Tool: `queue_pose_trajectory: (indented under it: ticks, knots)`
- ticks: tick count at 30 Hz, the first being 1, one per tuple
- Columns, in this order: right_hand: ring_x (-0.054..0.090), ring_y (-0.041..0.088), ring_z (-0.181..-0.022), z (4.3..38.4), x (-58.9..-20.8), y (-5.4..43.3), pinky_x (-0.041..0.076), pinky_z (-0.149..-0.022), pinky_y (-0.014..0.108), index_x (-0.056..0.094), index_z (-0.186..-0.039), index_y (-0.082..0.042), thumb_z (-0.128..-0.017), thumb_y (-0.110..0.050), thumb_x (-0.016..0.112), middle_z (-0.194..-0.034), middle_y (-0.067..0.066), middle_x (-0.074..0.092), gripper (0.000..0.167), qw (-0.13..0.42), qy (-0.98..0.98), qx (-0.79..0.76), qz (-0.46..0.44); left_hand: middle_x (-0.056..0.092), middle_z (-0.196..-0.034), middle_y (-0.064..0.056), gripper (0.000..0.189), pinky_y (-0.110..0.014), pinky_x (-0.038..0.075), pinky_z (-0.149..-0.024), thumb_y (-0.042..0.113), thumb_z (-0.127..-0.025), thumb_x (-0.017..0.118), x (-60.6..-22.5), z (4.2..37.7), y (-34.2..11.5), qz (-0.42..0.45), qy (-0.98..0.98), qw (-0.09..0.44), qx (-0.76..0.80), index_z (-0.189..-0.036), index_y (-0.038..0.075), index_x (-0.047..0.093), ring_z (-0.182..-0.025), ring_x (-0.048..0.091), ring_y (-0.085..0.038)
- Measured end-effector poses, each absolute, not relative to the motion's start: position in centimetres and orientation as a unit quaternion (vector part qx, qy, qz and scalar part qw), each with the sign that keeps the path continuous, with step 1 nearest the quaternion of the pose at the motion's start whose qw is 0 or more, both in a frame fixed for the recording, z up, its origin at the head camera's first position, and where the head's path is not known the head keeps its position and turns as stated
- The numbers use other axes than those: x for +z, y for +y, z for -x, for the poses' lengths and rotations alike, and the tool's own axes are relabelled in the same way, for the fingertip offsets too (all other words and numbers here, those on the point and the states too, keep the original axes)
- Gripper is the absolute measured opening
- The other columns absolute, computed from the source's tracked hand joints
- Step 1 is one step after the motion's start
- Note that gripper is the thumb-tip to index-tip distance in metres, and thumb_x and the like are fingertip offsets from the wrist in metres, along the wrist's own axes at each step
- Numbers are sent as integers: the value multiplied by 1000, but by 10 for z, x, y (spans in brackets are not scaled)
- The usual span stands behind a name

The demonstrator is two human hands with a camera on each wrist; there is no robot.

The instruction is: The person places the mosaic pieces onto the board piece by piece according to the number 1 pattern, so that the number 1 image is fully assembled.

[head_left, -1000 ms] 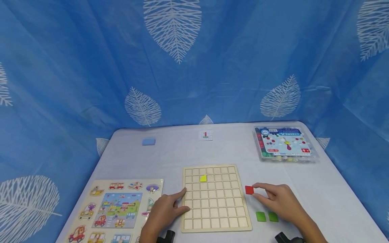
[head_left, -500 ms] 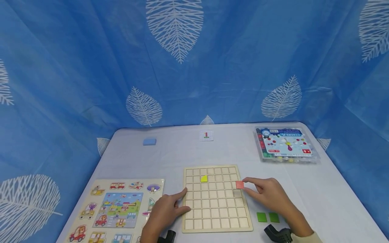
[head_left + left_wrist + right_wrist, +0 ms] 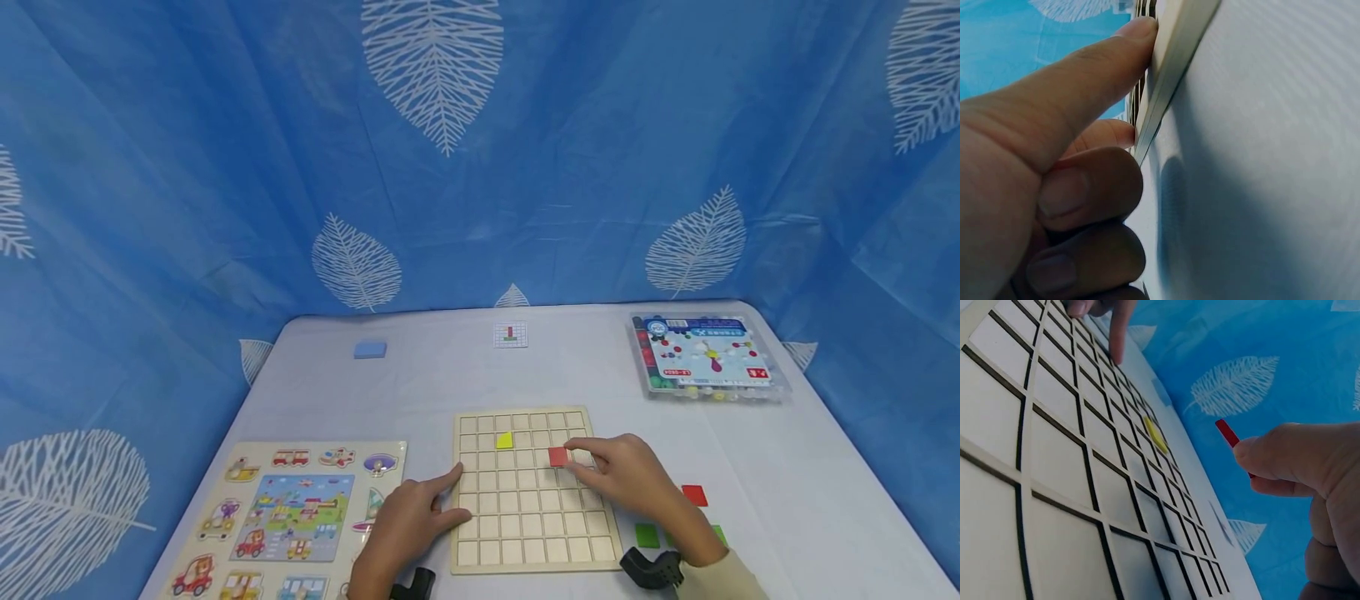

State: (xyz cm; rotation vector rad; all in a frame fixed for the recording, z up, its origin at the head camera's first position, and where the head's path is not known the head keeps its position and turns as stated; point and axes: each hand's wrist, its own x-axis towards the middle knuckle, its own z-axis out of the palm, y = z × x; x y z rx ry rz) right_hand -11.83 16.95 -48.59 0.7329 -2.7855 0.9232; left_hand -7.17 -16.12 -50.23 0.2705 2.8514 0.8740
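My right hand point(image 3: 630, 475) pinches a red square tile point(image 3: 557, 457) between thumb and index finger. The tile is over the right part of a wooden grid board point(image 3: 530, 525); in the right wrist view the tile point(image 3: 1227, 434) is tilted and raised above the cells. At the board's left edge, my left hand point(image 3: 408, 523) rests its spread thumb and index finger. The left wrist view shows the other fingers of that hand point(image 3: 1054, 169) folded in below. A yellow tile point(image 3: 504, 440) sits in a cell of the second row.
Beside my right forearm lie another red tile point(image 3: 694, 496) and two green tiles point(image 3: 647, 535), one partly hidden. A picture peg puzzle point(image 3: 255, 458) lies left. Farther back are a blue block point(image 3: 370, 350), a pattern card point(image 3: 511, 335) and a plastic box point(image 3: 708, 354).
My right hand has carried the red tile leftward, from beside the board to over its cells. Another red tile has come into sight at right. The left hand stays in place.
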Motion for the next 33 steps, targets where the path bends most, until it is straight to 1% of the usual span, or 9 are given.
queue_pose_trajectory:
  ticks: [6, 14, 20, 24, 27, 33]
  knots:
    - [22, -4, -50, 125, -495, 157, 25, -52, 21, 81, -108, -18, -88, -26, 81, -51, -24, 24, 22, 68, -914, 310, -251, 44, -55, 13, 69, -25, 29, -46, 51, -81, 81, -502, 72, -162, -92, 949, 77, 292, -141, 20, 65, -47, 33, -4]
    - [20, -6, -49, 133, -503, 148, 23, -50, 19, 80, -109, -16, -88, -26, 81, -52, -26, 22, 23, 82, -905, 309, -282, 44, -55, 13, 70, -26, 29, -46, 53, -81, 81, -502, 73, -161, -89, 950, 80, 288, -141, 21, 65, -47, 34, -5]
    - [20, -5, -49, 136, -506, 140, 25, -51, 21, 80, -109, -16, -90, -29, 79, -51, -24, 23, 23, 79, -909, 301, -276, 44, -54, 12, 70, -25, 29, -46, 52, -81, 81, -502, 73, -161, -86, 950, 81, 288, -142, 21, 65, -47, 34, -5]
    - [21, -4, -49, 139, -507, 134, 29, -55, 22, 80, -112, -15, -90, -30, 78, -50, -23, 24, 26, 81, -913, 293, -270, 44, -54, 13, 70, -25, 29, -46, 53, -81, 81, -502, 73, -161, -85, 950, 81, 288, -141, 21, 65, -47, 34, -4]
    - [20, -4, -49, 142, -508, 130, 31, -56, 23, 80, -113, -16, -91, -30, 77, -50, -22, 24, 26, 81, -914, 293, -268, 44, -54, 13, 70, -25, 29, -46, 52, -82, 81, -502, 73, -161, -86, 950, 81, 288, -141, 21, 65, -47, 34, -4]
    - [20, -3, -47, 147, -513, 124, 25, -51, 22, 80, -112, -14, -90, -27, 78, -49, -21, 24, 26, 72, -914, 314, -247, 45, -55, 13, 70, -25, 29, -46, 52, -82, 81, -501, 73, -161, -88, 950, 82, 289, -142, 21, 64, -47, 34, -4]
